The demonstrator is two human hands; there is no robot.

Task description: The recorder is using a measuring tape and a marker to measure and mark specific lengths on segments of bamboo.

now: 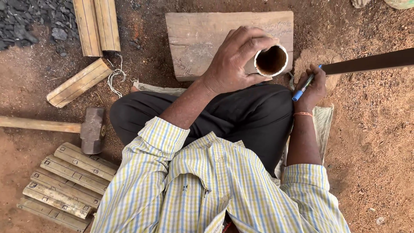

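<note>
My left hand [230, 64] was clamped around the bamboo tube [271, 60] over the wooden block's [202, 39] right edge, my right hand [311, 88] pinched a blue pen [303, 86] beside the dark blade [366, 62], and a loose grip could, I judged, have let the tube roll.

Shirt [215, 190]: yellow-white-blue check, collared, sleeves rolled above the elbows | trousers [241, 114]: black | right wrist: thin orange thread band [303, 114] | hands bare
</note>
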